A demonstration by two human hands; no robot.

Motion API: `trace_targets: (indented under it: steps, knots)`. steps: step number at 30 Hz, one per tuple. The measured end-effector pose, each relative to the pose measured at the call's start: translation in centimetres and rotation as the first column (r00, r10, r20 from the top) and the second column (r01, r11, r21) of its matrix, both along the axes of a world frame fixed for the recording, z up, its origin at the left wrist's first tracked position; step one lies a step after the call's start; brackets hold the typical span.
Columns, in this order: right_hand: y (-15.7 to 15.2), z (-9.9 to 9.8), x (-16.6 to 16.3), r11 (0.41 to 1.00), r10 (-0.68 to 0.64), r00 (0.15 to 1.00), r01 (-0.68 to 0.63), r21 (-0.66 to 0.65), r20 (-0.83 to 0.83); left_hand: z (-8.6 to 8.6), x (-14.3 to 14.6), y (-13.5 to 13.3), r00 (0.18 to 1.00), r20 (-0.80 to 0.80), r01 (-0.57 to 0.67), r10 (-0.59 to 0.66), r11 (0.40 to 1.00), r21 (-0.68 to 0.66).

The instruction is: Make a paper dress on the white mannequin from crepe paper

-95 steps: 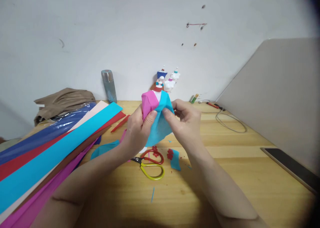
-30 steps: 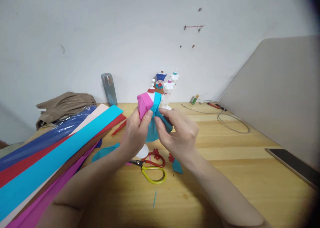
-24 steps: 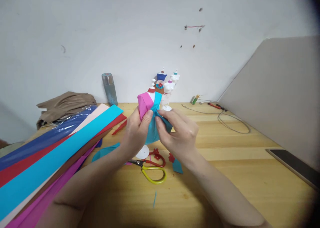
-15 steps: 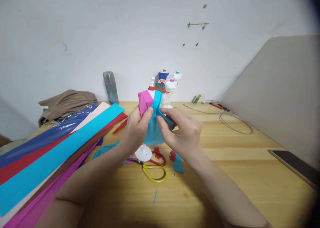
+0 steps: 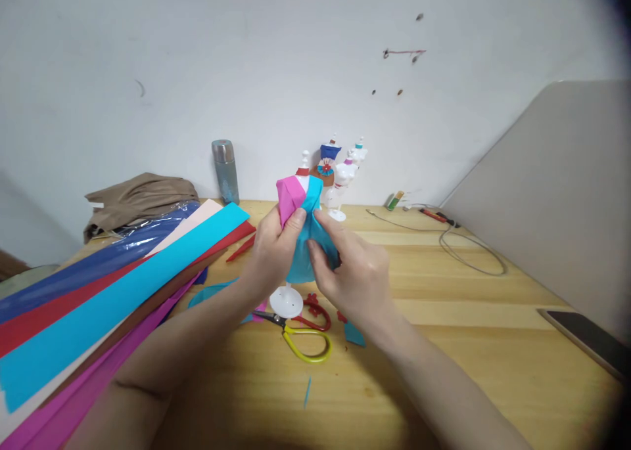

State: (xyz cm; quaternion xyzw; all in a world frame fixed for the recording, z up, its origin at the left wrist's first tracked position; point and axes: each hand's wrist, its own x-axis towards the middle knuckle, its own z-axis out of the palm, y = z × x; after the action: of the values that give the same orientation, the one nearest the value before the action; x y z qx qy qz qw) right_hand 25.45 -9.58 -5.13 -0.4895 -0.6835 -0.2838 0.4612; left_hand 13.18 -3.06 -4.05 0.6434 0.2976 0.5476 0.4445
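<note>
Near the centre of the frame, a smooth white dress form (image 5: 302, 182) wears matte pink cloth (image 5: 290, 197) and creased turquoise cloth (image 5: 300, 266), its round disc base (image 5: 286, 302) below. The left hand (image 5: 276, 243) grips the form through the cloth, thumb in front. The right hand (image 5: 352, 263) pinches a turquoise fold between finger and thumb; its other fingertips seem tucked behind, hidden. Loop-handled scissors (image 5: 306, 360) lie beside the base; the left forearm (image 5: 197, 332) partly blocks long flat strips (image 5: 123, 305), lower left.
</note>
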Motion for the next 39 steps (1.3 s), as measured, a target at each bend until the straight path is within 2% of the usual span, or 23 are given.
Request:
trace_targets:
  steps: [6,10,19,23,32,39]
  knots:
    - [0.0,-0.1,0.1,0.999,-0.051,0.996,0.051,-0.008,0.073,0.4,-0.1,-0.3,1.000,-0.029,0.006,-0.006,1.000,-0.008]
    - [0.0,-0.1,0.3,0.997,-0.032,0.997,0.037,-0.061,0.075,0.4,-0.1,-0.3,0.999,-0.032,0.017,-0.018,0.999,-0.032]
    - [0.0,0.5,0.6,0.984,0.101,0.976,-0.127,-0.124,-0.193,0.5,-0.1,-0.1,0.995,0.050,0.090,-0.084,0.986,-0.138]
    - [-0.3,1.2,1.1,0.989,0.099,0.952,-0.127,-0.079,-0.288,0.5,0.0,-0.1,0.994,0.052,0.100,-0.093,0.981,-0.165]
    - [0.3,1.6,1.5,0.995,0.097,0.980,-0.091,0.044,-0.174,0.6,0.1,-0.5,0.995,0.030,0.094,-0.091,0.984,-0.148]
    - [0.3,1.1,1.2,0.999,0.038,0.991,-0.038,0.001,-0.132,0.3,0.1,-0.5,0.997,-0.005,0.073,-0.074,0.990,-0.119]
